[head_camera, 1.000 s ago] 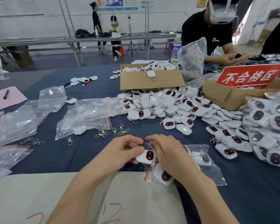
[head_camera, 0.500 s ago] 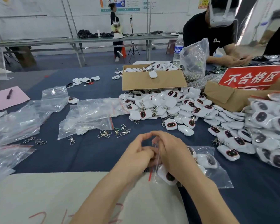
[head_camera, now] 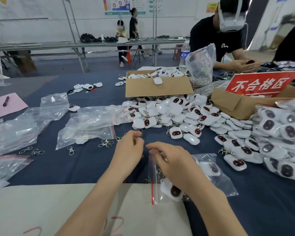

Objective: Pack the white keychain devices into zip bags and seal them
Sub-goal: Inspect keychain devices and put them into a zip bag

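A clear zip bag with a red strip along its mouth lies on the blue cloth in front of me, holding several white keychain devices. My right hand rests on the bag and pinches its mouth edge with curled fingers. Just left of the bag, my left hand hovers apart from it with fingers loosely curled and nothing in them. A heap of loose white devices lies beyond my hands.
Empty zip bags and loose metal clasps lie to the left. A cardboard box of devices stands behind the heap. Filled bags pile up at right beside a red sign. A person works opposite.
The device held by my left hand has gone into the bag. My left hand has pulled back from the bag mouth, up and left; my right hand still holds the bag.
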Available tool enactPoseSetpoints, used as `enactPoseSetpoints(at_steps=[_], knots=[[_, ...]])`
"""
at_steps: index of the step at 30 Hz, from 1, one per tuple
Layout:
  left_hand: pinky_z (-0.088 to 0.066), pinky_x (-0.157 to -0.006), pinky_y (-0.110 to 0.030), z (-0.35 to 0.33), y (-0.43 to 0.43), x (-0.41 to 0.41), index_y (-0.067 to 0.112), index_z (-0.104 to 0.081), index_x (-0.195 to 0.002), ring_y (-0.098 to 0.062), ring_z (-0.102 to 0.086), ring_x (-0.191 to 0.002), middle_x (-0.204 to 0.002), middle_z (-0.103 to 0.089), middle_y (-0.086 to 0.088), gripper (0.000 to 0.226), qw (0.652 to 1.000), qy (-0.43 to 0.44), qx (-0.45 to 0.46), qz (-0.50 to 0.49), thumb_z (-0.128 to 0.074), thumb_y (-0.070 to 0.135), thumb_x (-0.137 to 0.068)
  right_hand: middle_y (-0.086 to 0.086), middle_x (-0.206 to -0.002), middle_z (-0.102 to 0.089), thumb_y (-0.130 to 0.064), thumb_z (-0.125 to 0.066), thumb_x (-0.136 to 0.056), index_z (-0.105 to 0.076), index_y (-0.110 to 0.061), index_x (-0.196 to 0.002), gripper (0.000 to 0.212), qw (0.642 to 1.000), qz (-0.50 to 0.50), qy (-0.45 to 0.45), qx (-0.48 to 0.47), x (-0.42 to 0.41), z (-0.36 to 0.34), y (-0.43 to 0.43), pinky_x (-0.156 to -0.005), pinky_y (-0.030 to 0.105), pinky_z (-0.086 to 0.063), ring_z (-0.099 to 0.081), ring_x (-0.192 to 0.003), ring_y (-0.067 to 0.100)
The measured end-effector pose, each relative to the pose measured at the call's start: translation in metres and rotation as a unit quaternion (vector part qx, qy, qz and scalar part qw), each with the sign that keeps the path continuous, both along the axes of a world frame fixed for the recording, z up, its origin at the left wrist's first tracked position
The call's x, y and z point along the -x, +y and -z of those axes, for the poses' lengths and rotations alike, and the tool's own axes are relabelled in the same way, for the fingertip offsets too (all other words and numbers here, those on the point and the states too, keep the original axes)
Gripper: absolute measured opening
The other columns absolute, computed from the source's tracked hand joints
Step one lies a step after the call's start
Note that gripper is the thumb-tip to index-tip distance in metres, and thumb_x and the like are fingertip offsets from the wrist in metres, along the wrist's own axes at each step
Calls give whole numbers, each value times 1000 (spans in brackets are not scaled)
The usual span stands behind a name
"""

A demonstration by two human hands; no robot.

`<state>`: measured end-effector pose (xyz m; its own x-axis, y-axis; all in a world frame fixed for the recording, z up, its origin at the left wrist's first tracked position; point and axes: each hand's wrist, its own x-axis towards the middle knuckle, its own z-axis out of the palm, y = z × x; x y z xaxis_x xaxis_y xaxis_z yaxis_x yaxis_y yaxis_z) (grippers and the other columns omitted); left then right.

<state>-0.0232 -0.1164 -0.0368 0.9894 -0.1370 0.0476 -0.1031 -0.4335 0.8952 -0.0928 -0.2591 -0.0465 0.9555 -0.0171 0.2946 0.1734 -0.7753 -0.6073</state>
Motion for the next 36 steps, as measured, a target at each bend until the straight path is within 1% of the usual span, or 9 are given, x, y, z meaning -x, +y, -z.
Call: enactPoseSetpoints(at_steps=[4,10,14,19,23,29,31,34,36], knots=[[-47,-98,-43,-5,-29,-43,13,-48,-143,-39,-56,-121,-134,-56,-18,40,972,-75,-223,10,-41,30,-107,-24,-101,-71,-23,-52,-102,-67,-41,-118,28,995,46,-33,-80,-3,3,-9,-87,28,-52,-63,-101,-2],[-45,-94,-45,-7,-42,-77,14,-51,-136,-35,-42,-127,-139,-34,-15,41,915,-93,-387,58,-52,40,-103,-28,-96,-67,-21,-48,-102,-64,-43,-118,32,985,86,-18,-150,-7,7,-17,-86,20,-49,-61,-99,-7],[-41,-100,-38,-5,-33,-67,11,-53,-130,-29,-43,-126,-134,-49,-11,43,860,-202,-466,57,-49,43,-102,-29,-100,-65,-23,-47,-103,-63,-40,-122,30,980,97,-30,-170,-8,8,-17,-85,22,-49,-60,-93,-9],[-32,-75,-34,-8,-10,-32,19,-56,-118,-28,-56,-106,-107,-67,-6,25,886,-245,-386,74,-42,35,-105,-29,-113,-58,-23,-47,-103,-59,-37,-130,32,979,93,-47,-176,-7,7,-14,-96,23,-48,-54,-108,-12],[-41,-102,-39,4,2,-18,20,-46,-144,-26,-45,-126,-135,-54,-4,49,884,-165,-419,127,-39,50,-105,-21,-123,-57,-24,-46,-104,-55,-36,-134,34,986,81,-31,-143,-6,8,-10,-97,32,-49,-54,-108,-8],[-30,-110,-38,14,10,-3,32,-56,-130,-16,-39,-129,-134,-49,7,43,920,-124,-339,155,-45,59,-98,-17,-129,-58,-26,-47,-104,-55,-34,-136,34,991,64,19,-112,-6,11,-9,-100,38,-48,-58,-111,3],[-32,-108,-37,14,12,0,33,-55,-122,-13,-45,-123,-126,-55,11,32,943,-104,-278,147,-55,53,-97,-19,-128,-59,-29,-48,-104,-56,-37,-134,32,993,53,32,-101,-7,12,-7,-98,34,-49,-58,-108,1],[-47,-92,-34,9,10,5,36,-56,-109,-7,-63,-97,-102,-68,11,13,982,-63,-81,156,-63,34,-99,-28,-114,-63,-34,-50,-103,-56,-47,-126,27,993,35,46,-104,-8,11,-7,-92,28,-51,-59,-104,-6],[-52,-87,-33,7,5,10,37,-60,-109,-9,-66,-87,-92,-70,7,16,989,-49,28,133,-63,25,-99,-32,-100,-65,-37,-53,-102,-53,-56,-111,21,988,29,49,-146,-9,10,-8,-86,27,-53,-62,-95,-9]])
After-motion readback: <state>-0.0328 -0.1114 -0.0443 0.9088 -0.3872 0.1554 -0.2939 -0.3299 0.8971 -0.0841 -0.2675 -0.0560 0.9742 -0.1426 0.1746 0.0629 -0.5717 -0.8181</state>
